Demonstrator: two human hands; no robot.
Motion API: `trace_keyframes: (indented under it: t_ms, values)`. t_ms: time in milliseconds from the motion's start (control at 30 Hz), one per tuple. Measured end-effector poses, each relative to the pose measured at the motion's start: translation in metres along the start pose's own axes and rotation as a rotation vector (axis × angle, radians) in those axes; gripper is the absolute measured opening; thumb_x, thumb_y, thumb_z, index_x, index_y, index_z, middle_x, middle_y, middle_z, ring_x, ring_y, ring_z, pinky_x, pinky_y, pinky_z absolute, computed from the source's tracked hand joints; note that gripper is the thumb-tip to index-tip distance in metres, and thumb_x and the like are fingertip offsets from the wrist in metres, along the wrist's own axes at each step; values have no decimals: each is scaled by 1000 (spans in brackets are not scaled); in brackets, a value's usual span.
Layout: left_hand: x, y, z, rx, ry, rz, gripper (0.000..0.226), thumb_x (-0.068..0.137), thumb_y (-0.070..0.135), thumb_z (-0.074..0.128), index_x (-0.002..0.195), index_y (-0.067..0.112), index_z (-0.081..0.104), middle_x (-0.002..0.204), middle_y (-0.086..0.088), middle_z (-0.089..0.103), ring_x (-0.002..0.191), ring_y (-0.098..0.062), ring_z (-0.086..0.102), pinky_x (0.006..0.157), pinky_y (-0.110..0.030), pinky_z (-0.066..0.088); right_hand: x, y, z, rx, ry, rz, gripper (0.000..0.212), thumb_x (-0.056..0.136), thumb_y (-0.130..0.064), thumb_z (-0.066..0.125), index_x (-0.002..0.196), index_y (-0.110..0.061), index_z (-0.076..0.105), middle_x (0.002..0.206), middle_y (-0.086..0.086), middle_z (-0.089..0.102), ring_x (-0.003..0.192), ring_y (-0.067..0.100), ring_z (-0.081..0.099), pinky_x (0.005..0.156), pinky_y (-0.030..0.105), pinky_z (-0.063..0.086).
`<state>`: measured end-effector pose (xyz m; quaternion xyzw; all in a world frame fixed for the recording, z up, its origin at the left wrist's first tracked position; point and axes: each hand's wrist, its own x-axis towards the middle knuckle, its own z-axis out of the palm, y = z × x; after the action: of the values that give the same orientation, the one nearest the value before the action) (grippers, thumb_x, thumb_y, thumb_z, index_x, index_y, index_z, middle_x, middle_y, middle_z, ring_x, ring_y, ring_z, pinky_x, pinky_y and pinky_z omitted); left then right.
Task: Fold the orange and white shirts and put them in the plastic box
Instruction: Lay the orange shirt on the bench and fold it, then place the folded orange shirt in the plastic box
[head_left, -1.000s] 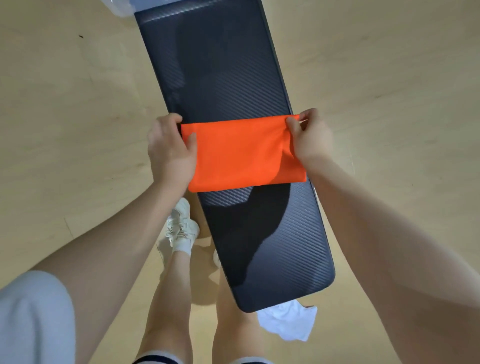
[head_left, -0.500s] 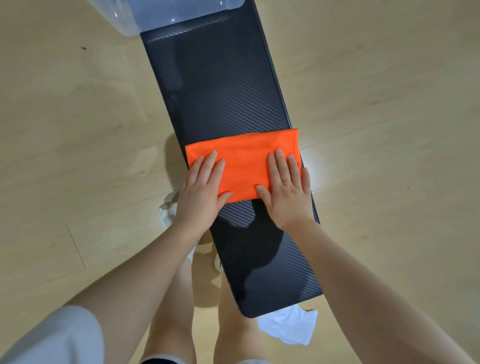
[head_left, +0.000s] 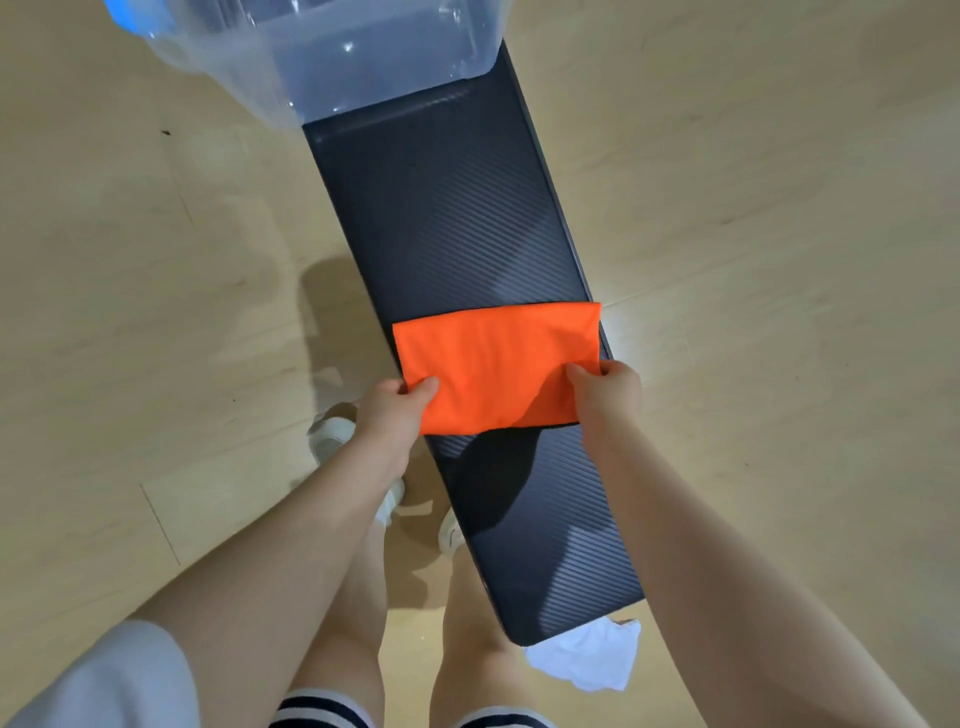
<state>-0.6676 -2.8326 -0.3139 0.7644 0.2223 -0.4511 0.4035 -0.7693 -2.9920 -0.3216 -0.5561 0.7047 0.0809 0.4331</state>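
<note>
So the orange shirt (head_left: 498, 364), already folded into a flat rectangle, is held at its near edge by both hands while it lies across the dark tabletop (head_left: 441, 218). The left hand (head_left: 389, 415) is pinched on the near-left corner, thumb on top, and the right hand (head_left: 608, 389) is pinched on the near-right corner, so each grip is closed on fabric. The shirt's long axis runs straight from one grip to the other, crosswise to the tabletop. The plastic box (head_left: 363, 57) sits well beyond both grips, straight ahead at the far end, a bit closer to the left one, so a forward carry is probably called for. The white shirt (head_left: 587, 660) is bunched up behind the right grip, off the near end, not yet folded. No readable labels or writing anywhere.
</note>
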Motion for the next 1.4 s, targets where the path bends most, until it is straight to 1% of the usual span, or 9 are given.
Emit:
trace_keyframes:
  t_ms: [200, 267, 367, 533, 700, 933, 1167, 1267, 1400]
  values:
    - [-25, 38, -39, -69, -218, 55, 20, 87, 20, 61, 106, 14, 60, 92, -1, 64, 73, -9, 58, 58, -19, 42, -34, -23, -11, 131, -68, 9, 17, 75, -12, 65, 69, 0, 56, 69, 9, 52, 67, 19, 46, 61, 31, 38]
    - [-35, 61, -61, -83, -234, 108, 13, 86, 17, 62, 99, 14, 62, 86, 2, 65, 72, -9, 58, 61, -19, 44, -55, -48, -15, 151, -96, -61, 14, 76, -12, 65, 65, -14, 58, 66, 3, 56, 67, 18, 51, 61, 30, 42]
    - [-49, 104, -95, -149, -183, 203, 9, 85, 13, 62, 79, 20, 59, 79, 5, 63, 72, -10, 58, 66, -19, 46, -88, -101, -17, 155, -96, -232, 13, 69, -24, 67, 60, -19, 58, 61, -1, 56, 64, 18, 50, 64, 34, 41]
    - [-62, 184, -139, -229, -50, 371, 13, 84, 11, 63, 78, 19, 54, 75, 5, 57, 68, -9, 51, 60, -16, 43, -128, -205, -13, 233, -137, -394, 21, 79, -8, 64, 64, -21, 58, 64, -1, 57, 66, 18, 51, 66, 34, 42]
    - [-51, 254, -168, -217, 36, 532, 15, 90, 13, 55, 100, 13, 43, 80, 3, 54, 69, -6, 51, 64, -18, 40, -125, -295, -1, 199, -66, -526, 12, 81, -12, 63, 70, -15, 59, 68, 5, 57, 64, 18, 49, 64, 36, 43]
    - [20, 315, -163, 134, 140, 663, 17, 90, 6, 51, 94, 16, 38, 78, 0, 48, 65, -14, 45, 57, -22, 32, -67, -369, 44, -53, -9, -552, 17, 83, -17, 60, 91, -2, 64, 73, 5, 55, 74, 19, 49, 67, 33, 37]
    - [98, 329, -125, 565, 44, 441, 29, 84, -2, 48, 110, 7, 56, 114, -19, 59, 103, -34, 55, 81, -29, 38, 1, -381, 97, -344, 9, -465, 22, 88, -11, 46, 101, 1, 59, 103, 24, 64, 99, 38, 58, 78, 38, 43]
    - [106, 328, -121, 835, -14, 326, 43, 86, 11, 52, 128, 9, 45, 128, -19, 49, 116, -34, 50, 94, -35, 40, 11, -371, 106, -594, 31, -447, 34, 87, -4, 40, 121, 1, 44, 127, 24, 48, 118, 39, 46, 97, 41, 34]
    - [110, 329, -114, 1074, -153, 548, 39, 90, 18, 46, 129, 12, 47, 136, -12, 40, 120, -31, 47, 102, -38, 38, -1, -366, 115, -772, -215, -634, 64, 88, -5, 40, 146, -12, 14, 155, 12, 15, 141, 30, 18, 111, 41, 25]
